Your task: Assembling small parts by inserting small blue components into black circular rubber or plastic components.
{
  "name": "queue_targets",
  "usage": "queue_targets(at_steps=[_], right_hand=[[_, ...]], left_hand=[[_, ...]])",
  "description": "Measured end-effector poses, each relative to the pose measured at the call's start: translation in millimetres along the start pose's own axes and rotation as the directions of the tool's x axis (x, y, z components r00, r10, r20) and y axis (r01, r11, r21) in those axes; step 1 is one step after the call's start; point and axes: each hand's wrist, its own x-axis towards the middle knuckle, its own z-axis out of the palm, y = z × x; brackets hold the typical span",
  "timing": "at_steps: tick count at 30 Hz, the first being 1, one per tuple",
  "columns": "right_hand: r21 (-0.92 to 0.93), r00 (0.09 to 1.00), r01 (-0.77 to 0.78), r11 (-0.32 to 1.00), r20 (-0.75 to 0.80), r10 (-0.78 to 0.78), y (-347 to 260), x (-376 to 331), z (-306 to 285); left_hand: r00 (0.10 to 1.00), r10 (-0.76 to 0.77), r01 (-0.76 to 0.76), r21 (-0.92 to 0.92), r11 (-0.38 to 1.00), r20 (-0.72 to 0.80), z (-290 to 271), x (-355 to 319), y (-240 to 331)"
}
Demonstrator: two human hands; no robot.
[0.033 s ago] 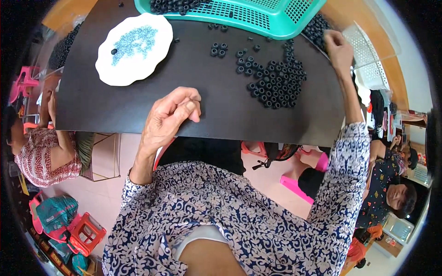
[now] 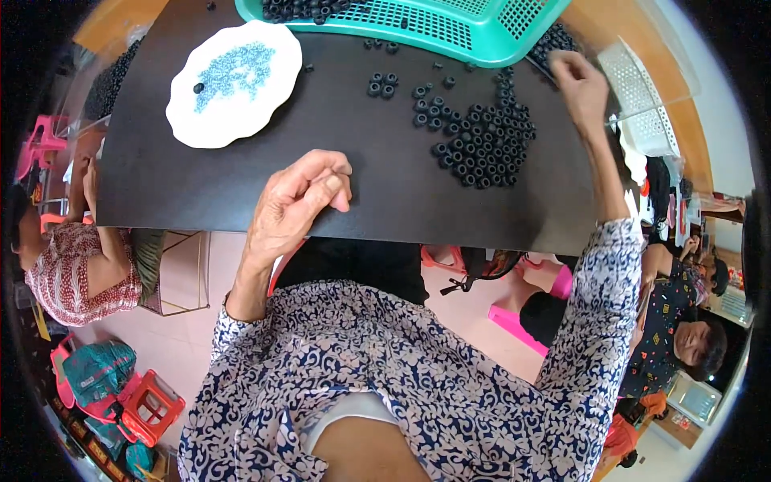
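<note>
My left hand point(image 2: 301, 197) rests over the near part of the dark table point(image 2: 385, 132), fingers curled and thumb pressed to the index finger; whatever it may hold is hidden. Over the table's right edge, my right hand point(image 2: 582, 84) is closed with fingertips bent inward, slightly blurred, and I cannot make out anything in it. Beside it lies a heap of small black ring-shaped parts point(image 2: 554, 42). Between my hands a cluster of the same black rings point(image 2: 486, 149) is spread on the table. A white scalloped plate point(image 2: 205, 124) at left carries small pale-blue pieces point(image 2: 233, 72) and one black part point(image 2: 198, 87).
A green plastic basket point(image 2: 490, 52) with more black parts stands at the far edge. White perforated baskets point(image 2: 630, 76) are at the right. A person in a red patterned top point(image 2: 84, 273) sits at left; another in a dark shirt point(image 2: 662, 321) is at right.
My right hand has shifted a little to the left, away from the white baskets. My left hand stays almost where it was.
</note>
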Motion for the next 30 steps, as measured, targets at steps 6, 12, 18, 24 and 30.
queue_targets(at_steps=[6,12,18,24,30], right_hand=[[0.188,0.904,0.196,0.963,0.346,-0.251,-90.1,-32.2,44.0],[0.052,0.852,0.315,0.948,0.424,-0.307,-98.5,-25.3,58.1],[0.351,0.922,0.293,0.889,0.140,-0.360,-157.9,-57.0,53.3],[0.434,0.915,0.281,0.856,0.148,-0.375,-218.6,-92.4,60.8],[0.440,0.942,0.262,0.859,0.078,-0.327,-232.2,-106.6,73.8]], left_hand=[[1.000,0.017,-0.017,0.008,1.000,-0.002,-0.4,0.6,-0.8],[0.999,0.040,-0.039,-0.032,0.999,0.011,0.6,1.8,-0.2],[0.999,0.042,-0.042,-0.011,0.999,-0.012,-0.9,5.9,8.9],[0.976,0.086,-0.100,-0.063,0.993,-0.201,11.2,21.4,12.9],[0.982,0.073,-0.110,-0.213,0.971,-0.175,3.7,24.0,0.2]])
